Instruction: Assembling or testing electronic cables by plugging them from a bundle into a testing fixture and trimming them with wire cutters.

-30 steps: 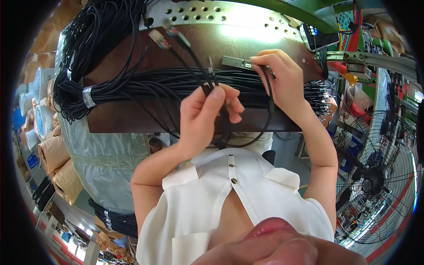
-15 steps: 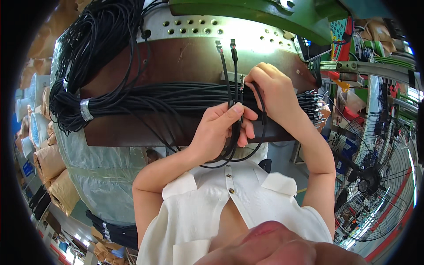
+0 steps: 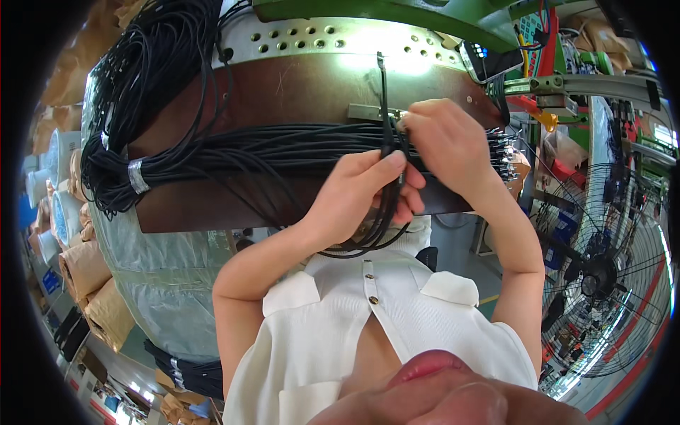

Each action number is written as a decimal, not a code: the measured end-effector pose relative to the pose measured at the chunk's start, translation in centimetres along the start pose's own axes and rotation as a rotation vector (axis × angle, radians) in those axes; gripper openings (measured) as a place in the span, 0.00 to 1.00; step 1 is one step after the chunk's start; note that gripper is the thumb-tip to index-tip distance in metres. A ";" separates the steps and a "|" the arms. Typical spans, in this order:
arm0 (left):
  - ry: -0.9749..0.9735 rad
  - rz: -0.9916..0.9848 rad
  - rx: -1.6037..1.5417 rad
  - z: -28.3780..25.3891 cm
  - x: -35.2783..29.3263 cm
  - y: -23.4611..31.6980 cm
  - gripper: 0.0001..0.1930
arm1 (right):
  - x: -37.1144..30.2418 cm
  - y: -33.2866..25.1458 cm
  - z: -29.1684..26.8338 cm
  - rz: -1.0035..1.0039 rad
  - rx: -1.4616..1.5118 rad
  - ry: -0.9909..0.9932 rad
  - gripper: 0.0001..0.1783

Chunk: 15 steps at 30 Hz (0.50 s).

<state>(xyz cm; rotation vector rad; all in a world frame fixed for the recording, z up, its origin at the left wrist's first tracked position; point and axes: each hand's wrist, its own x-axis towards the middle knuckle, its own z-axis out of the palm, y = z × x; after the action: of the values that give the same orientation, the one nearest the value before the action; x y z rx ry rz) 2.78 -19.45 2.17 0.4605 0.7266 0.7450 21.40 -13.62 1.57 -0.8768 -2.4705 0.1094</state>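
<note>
My left hand [image 3: 365,188] is closed round several black cables [image 3: 384,219], which loop down in front of my shirt. One cable's end with a small connector [image 3: 380,60] stands up beyond the hand, against the brown board [image 3: 297,85]. To the right, my right hand [image 3: 450,145] has its thumb and finger pinched at the cables just above the left hand. A small metallic tip shows by those fingertips; its kind is partly hidden. Behind both hands lies a long bundle of black cables [image 3: 269,145], its stripped or tipped ends [image 3: 504,159] fanning out at the right.
A metal block [image 3: 365,111] sits on the board behind my hands. Silver tape [image 3: 138,176] binds the bundle at left, beside a heap of cables [image 3: 152,78]. The green machine body [image 3: 389,18] overhangs the back. A black fan [image 3: 598,276] stands at right.
My right hand has moved slightly right and down. Two connector ends stood apart above my left hand; now the cables are drawn together and one end stands up.
</note>
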 end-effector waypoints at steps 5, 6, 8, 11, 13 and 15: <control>-0.019 0.553 -0.076 -1.2 -3.5 2.6 0.21 | -1.9 1.3 1.8 0.406 0.258 0.126 0.09; -0.187 0.444 -0.186 -1.6 -4.2 3.0 0.21 | -1.9 1.3 2.3 0.504 0.371 0.083 0.08; -0.285 0.186 -0.159 -1.3 -4.5 3.1 0.21 | -2.0 1.7 2.2 0.498 0.359 0.058 0.09; -0.139 -0.057 0.091 0.3 -3.4 1.0 0.20 | -1.6 1.3 2.2 0.435 0.287 0.014 0.08; -0.147 -0.070 0.089 0.3 -2.0 -0.6 0.20 | -1.1 1.4 1.7 0.445 0.287 -0.032 0.07; -0.147 -0.052 0.133 0.4 -1.0 -1.1 0.21 | -1.7 2.9 1.0 0.362 0.325 -0.003 0.09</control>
<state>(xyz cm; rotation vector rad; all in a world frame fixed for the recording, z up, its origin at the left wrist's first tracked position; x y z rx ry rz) 3.06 -21.00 2.24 0.6090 0.6502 0.6096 23.72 -12.25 -0.77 -1.1603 -2.1838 0.6174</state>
